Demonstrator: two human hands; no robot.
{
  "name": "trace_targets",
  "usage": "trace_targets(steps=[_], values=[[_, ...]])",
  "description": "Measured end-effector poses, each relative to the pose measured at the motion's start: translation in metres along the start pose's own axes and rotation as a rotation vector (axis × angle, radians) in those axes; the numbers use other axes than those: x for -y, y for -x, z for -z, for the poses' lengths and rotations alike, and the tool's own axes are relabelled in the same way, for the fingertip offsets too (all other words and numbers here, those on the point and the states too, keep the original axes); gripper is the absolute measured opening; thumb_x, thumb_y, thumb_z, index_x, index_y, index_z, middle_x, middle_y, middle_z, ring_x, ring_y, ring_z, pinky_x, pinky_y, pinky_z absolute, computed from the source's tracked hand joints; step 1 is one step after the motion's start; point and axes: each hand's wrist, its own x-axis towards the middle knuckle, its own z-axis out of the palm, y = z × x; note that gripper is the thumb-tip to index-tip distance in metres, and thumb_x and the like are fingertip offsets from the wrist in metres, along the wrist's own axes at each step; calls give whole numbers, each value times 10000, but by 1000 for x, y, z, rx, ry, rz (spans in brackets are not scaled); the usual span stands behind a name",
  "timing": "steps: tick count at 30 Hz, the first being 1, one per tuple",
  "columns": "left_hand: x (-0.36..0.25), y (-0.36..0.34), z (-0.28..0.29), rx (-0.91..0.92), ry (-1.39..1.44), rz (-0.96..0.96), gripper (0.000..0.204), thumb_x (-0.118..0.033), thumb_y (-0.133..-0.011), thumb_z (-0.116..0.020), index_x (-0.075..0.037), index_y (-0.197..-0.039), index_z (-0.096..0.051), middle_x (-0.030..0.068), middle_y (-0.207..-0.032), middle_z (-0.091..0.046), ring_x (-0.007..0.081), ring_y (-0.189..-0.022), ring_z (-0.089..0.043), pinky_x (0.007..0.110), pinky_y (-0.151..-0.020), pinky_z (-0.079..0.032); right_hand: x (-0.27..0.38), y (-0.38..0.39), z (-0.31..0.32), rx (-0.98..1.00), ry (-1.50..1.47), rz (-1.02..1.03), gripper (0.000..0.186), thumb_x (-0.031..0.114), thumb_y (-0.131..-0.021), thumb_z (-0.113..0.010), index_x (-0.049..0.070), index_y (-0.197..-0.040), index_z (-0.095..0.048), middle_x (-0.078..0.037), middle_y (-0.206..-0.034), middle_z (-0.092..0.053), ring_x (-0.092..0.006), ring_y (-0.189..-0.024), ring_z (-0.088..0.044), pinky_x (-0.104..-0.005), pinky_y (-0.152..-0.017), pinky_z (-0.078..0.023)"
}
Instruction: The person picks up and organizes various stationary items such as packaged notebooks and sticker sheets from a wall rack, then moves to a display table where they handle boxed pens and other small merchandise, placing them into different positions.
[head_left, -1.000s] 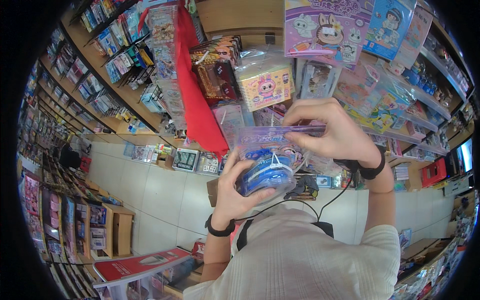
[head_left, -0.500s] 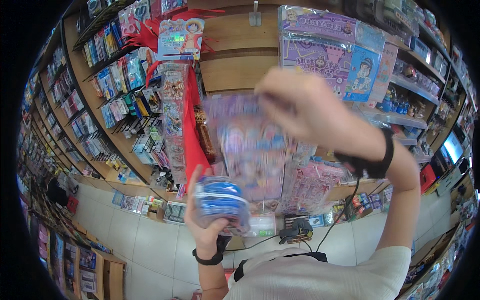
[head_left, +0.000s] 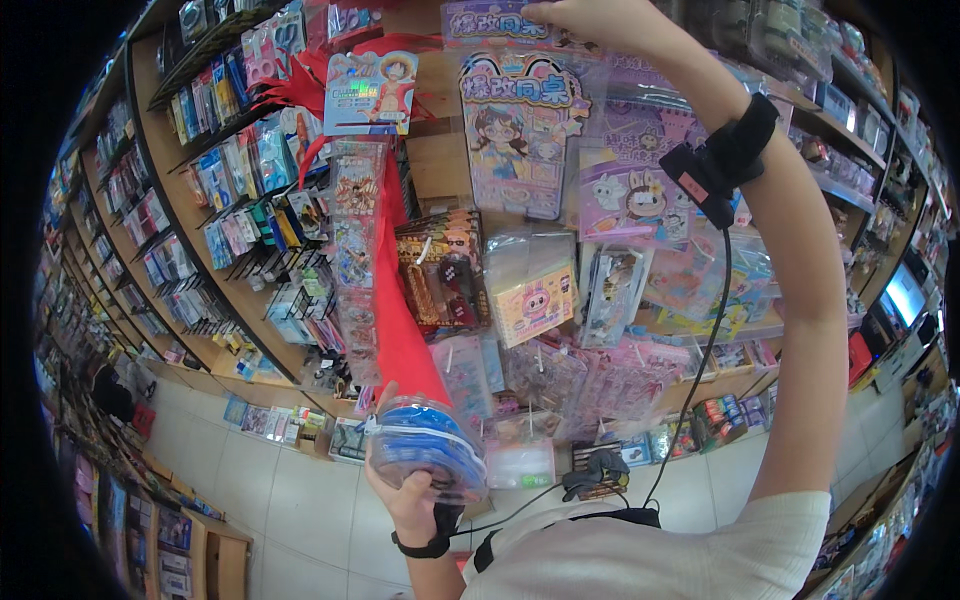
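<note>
High at the top middle, my right hand [head_left: 565, 18] pinches the header of a purple plastic package [head_left: 478, 22]. Below that header, a purple card with a cartoon girl [head_left: 505, 150] shows through clear plastic, against the wooden display. My left hand [head_left: 400, 505] is low in the middle, wrapped round a clear rounded plastic package [head_left: 425, 440] with blue contents and a white band. It sits just below a long red cloth [head_left: 400, 330], which hangs beside a strip of small packets [head_left: 355, 250] under a cartoon header card [head_left: 370, 92].
Purple packs [head_left: 630, 200], a yellow pack [head_left: 530, 305] and dark packs [head_left: 435, 270] hang around the middle. Racks of hanging goods [head_left: 240, 150] line the left, shelves [head_left: 850, 140] the right. A black cable [head_left: 700, 380] runs from my right wristband. Boxes [head_left: 280, 425] stand along the tiled floor [head_left: 300, 510].
My right hand has risen to the top of the display with the purple package. My left hand has moved down and leftward, still holding the blue-filled package.
</note>
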Motion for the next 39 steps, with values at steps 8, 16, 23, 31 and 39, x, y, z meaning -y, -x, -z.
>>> trace_targets(steps=[8, 16, 23, 31, 39], values=[[-3, 12, -1, -80, -85, -15, 830, -329, -611, -727, 58, -1234, -340, 134, -1070, -515, 205, -959, -535, 295, -833, -436, 24, 5, 8, 144, -33, -242, 181, 58, -610, -603, -55, -745, -645, -142, -599, -612, -183, -534, -586, -295, -551, -484], [0, 21, 1, -101, -60, -22, 851, -307, -598, -756, 61, -1241, -338, 111, -1042, -517, 180, -908, -536, 280, -780, -449, -10, -9, 0, 61, 44, -33, 200, 88, -610, -641, -28, -771, -665, -131, -640, -626, -193, -576, -586, -306, -593, -481], [-4, 26, 10, -97, -71, -20, 776, -295, -619, -736, 20, -1214, -351, 106, -1068, -499, 203, -952, -519, 319, -828, -433, -23, -26, 6, 290, -349, -404, 182, 55, -706, -683, -3, -878, -675, -65, -709, -642, -128, -616, -562, -264, -582, -465], [-5, 40, 21, -132, -135, 35, 735, -293, -625, -715, 11, -1194, -365, 108, -1056, -499, 205, -954, -511, 315, -823, -429, -38, -15, -24, 46, 102, -13, 162, 71, -636, -606, 12, -768, -679, -139, -691, -645, -230, -651, -625, -323, -638, -491], [4, 29, 22, -130, -142, 49, 708, -283, -636, -696, 23, -1184, -369, 110, -1038, -499, 199, -935, -512, 314, -817, -426, -18, 4, -23, -205, 346, 339, 231, 81, -627, -559, 5, -827, -646, -168, -725, -622, -316, -707, -604, -364, -664, -483]])
